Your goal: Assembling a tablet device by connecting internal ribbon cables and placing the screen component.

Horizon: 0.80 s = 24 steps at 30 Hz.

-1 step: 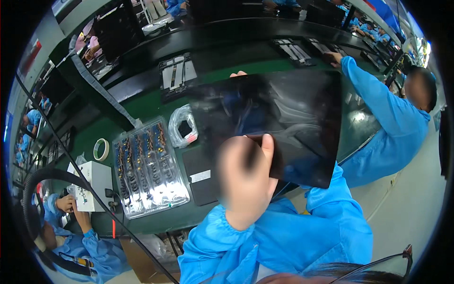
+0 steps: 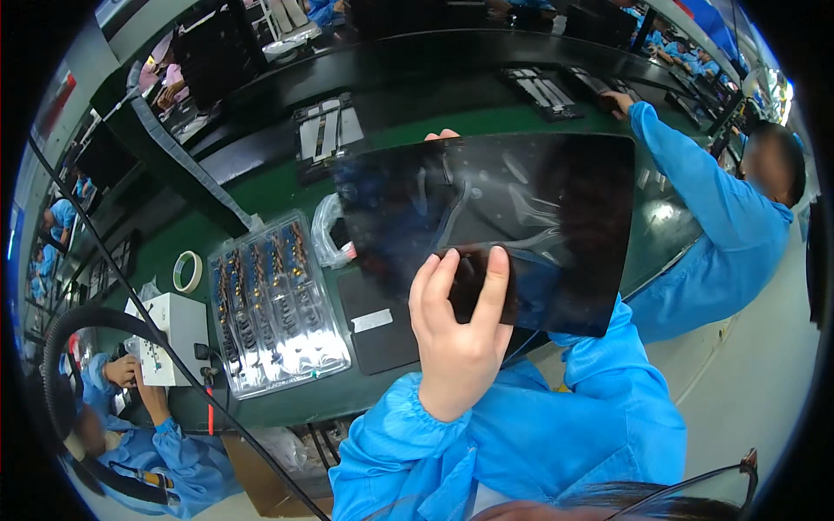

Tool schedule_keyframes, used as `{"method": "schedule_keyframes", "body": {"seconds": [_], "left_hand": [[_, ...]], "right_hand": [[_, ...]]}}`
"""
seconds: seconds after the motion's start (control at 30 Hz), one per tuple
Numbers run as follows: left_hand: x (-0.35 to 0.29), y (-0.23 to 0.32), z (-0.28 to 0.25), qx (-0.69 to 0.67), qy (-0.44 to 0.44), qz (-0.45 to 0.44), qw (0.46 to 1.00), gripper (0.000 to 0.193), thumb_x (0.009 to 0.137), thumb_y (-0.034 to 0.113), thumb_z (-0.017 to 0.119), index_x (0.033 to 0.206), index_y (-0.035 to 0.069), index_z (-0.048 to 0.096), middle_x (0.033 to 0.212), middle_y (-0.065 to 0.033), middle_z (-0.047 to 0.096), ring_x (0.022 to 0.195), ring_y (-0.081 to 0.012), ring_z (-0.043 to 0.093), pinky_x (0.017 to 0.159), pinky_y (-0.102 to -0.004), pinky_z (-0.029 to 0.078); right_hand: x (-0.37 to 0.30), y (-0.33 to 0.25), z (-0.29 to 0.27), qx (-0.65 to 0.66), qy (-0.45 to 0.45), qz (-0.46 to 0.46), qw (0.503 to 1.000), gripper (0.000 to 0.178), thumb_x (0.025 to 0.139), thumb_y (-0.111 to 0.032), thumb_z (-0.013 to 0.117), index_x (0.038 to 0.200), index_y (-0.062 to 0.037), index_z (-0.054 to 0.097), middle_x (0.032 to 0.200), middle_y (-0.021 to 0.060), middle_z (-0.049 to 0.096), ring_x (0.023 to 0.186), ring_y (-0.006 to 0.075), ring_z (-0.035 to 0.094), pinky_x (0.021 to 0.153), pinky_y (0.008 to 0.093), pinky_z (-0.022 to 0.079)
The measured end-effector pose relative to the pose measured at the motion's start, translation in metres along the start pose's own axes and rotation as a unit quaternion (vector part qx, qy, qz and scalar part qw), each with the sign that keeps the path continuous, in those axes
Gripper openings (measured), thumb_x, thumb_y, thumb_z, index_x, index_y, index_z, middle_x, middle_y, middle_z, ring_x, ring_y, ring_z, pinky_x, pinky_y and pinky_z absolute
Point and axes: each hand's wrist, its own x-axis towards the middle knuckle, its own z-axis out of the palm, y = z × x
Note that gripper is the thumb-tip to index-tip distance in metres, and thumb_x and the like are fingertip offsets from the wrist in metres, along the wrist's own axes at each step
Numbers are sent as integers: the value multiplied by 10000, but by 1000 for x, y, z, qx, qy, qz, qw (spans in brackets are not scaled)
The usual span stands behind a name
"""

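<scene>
A large black glossy panel [image 2: 382,195] tilts in front of me, with wrinkles and bubbles in a clear film [image 2: 530,204] on its face. My left hand [image 2: 465,343] rests on the panel near its lower edge, fingers stretched and spread on the surface. My right hand [image 2: 441,135] supports the panel from behind; only its fingertips show over the far edge, and the rest is hidden. A dark flat plate [image 2: 378,343] with a white label lies on the bench, left of my left hand.
Left of the panel are a clear tray [image 2: 278,304] of small parts, a bagged coil [image 2: 328,230], a tape roll [image 2: 187,271] and a white box [image 2: 178,334]. A device frame [image 2: 328,130] lies farther back. Co-workers sit at right [image 2: 721,234] and lower left [image 2: 174,460].
My left hand was smeared by motion and now shows sharply, fingers spread on the panel. The panel has shifted slightly leftward, and its film wrinkles and reflections look different.
</scene>
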Motion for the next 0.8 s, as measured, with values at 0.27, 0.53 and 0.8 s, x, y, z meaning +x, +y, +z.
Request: {"method": "schedule_keyframes", "body": {"seconds": [0.27, 0.53, 0.8], "left_hand": [[-16, -5, 9, 215, 29, 21, 976, 441, 701, 141, 683, 1118, 269, 619, 1182, -77, 487, 1019, -266, 451, 811, -379, 404], [-27, -26, 15, -211, 24, -22, 977, 553, 632, 16, 628, 1172, 62, 520, 1252, -225, 394, 1072, -432, 447, 925, -474, 390], [-102, -7, 47, -633, 154, -483, 586, 203, 924, 148, 470, 1009, -22, 543, 877, -32, 543, 763, -89, 487, 680, -245, 430]], "right_hand": [[2, 7, -2, -147, -30, -24, 988, 469, 725, 32, 500, 1184, -53, 550, 1168, 112, 526, 917, 179, 530, 733, 253, 440], [-2, 12, 9, -234, -136, -42, 962, 535, 656, 47, 491, 1173, -72, 561, 1182, 142, 535, 990, 260, 566, 757, 296, 463], [-31, 49, 24, -406, -373, 86, 830, 450, 671, 6, 561, 1110, -87, 595, 1066, 75, 559, 836, 285, 599, 724, 345, 498]]}}
